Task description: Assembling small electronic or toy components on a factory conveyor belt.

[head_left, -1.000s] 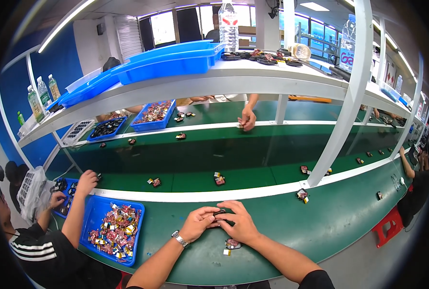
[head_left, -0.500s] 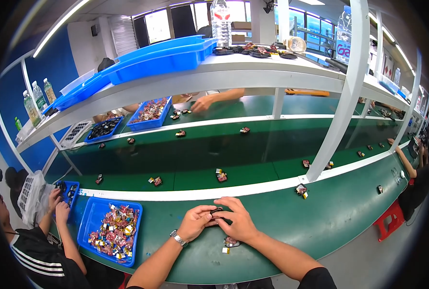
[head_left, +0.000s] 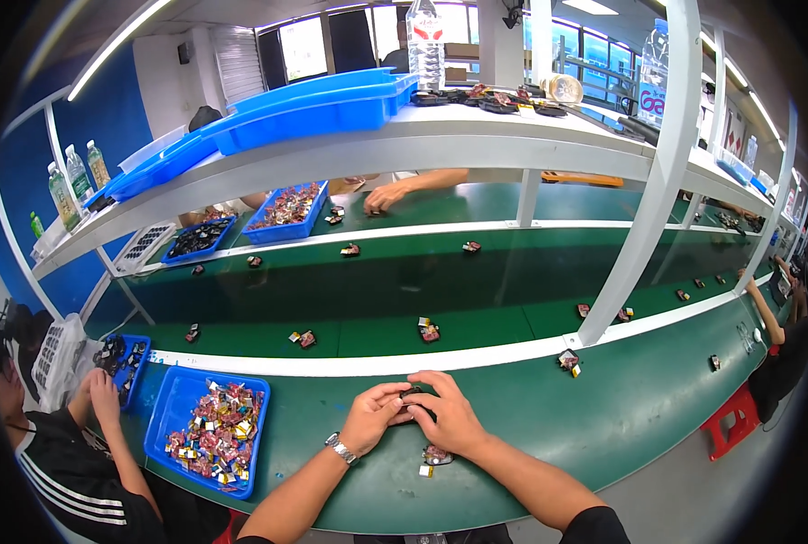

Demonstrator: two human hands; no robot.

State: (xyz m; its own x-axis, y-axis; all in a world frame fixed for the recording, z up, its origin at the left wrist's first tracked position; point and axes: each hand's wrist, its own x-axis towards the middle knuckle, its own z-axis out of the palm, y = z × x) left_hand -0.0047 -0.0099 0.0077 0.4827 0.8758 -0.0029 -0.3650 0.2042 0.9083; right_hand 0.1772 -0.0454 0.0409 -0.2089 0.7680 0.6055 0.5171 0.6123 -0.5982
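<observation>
Above the green tabletop, my left hand [head_left: 373, 420] and my right hand [head_left: 451, 419] meet, fingers closed around a small black plastic part [head_left: 411, 393]. Fingers cover most of it, so its exact kind cannot be made out. On the table just below my right hand lies a small reddish circuit-board assembly [head_left: 436, 455] with a white-and-yellow piece [head_left: 427, 471]. To the left of my left forearm, a blue tray [head_left: 159, 426] holds a heap of similar reddish assemblies with white and yellow pieces.
Beyond a white rail [head_left: 368, 365], a green conveyor belt [head_left: 368, 317] carries scattered assemblies. A slanted post [head_left: 635, 195] supports a shelf with blue trays [head_left: 304, 113] and bottles. At left, a co-worker's hands [head_left: 100, 390] are by another blue tray. A red stool [head_left: 730, 422] stands at right.
The assemblies on the belt have shifted a little to the right. My hands stay nearly in place around the black part. The co-worker at left has leaned and moved their hands.
</observation>
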